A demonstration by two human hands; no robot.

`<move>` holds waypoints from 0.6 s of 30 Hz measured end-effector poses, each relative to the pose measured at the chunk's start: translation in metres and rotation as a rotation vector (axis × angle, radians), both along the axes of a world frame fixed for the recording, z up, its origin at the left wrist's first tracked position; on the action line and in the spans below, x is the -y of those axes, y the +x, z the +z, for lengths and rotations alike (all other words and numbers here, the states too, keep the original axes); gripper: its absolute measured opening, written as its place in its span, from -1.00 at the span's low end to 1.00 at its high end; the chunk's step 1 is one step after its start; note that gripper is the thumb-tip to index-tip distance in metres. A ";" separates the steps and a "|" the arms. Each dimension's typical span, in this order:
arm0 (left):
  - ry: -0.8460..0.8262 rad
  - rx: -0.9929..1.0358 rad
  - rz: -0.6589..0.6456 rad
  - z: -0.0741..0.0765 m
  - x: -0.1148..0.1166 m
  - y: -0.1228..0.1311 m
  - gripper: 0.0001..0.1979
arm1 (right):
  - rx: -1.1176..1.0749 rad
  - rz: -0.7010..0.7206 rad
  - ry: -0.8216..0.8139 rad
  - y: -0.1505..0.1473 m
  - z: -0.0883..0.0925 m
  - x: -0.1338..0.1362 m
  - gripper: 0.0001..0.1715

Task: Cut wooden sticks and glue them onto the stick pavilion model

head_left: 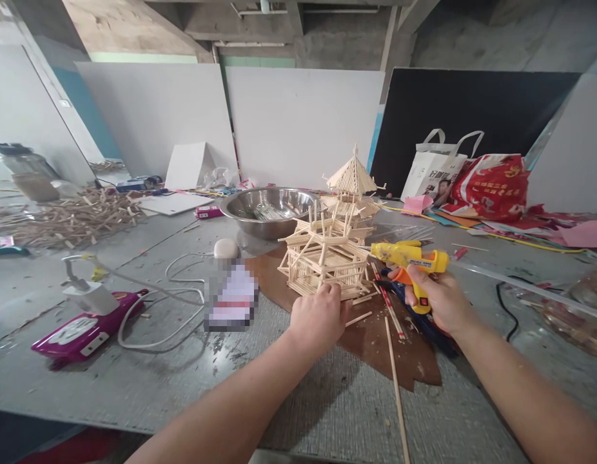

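Note:
A model building made of thin wooden sticks (322,251) stands on a brown sheet (371,357) near the middle of the table. Behind it rises a second stick structure with a pointed roof (352,177). My left hand (320,316) is at the front base of the nearer model, its fingers bent together; what they pinch is hidden. In my right hand (438,296) is a yellow glue gun (409,254), its nozzle pointing left at the model's right side. Loose sticks (398,386) and a red-and-white strip (388,303) lie beside the model.
A steel bowl (269,212) sits behind the model. To the left are a purple power strip (83,332) with a white charger and cable, and a stick pile (80,216). Bags (492,187) stand at back right; a clear container (581,309) is at the right edge.

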State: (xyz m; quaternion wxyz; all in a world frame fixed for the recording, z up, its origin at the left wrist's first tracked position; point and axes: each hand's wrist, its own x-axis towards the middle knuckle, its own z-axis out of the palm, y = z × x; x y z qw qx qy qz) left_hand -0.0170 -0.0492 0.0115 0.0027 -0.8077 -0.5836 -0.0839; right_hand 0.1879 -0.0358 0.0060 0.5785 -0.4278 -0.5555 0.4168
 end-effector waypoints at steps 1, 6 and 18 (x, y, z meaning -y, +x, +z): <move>-0.006 -0.006 0.021 0.002 0.000 -0.001 -0.67 | 0.003 -0.002 0.001 0.000 0.000 0.000 -0.73; -0.026 -0.027 0.055 0.007 0.000 -0.002 -0.67 | 0.018 -0.014 -0.001 -0.001 0.002 0.001 -0.69; 0.027 -0.016 -0.161 -0.012 0.007 0.007 -0.68 | -0.036 -0.010 -0.026 -0.004 -0.002 0.002 -0.73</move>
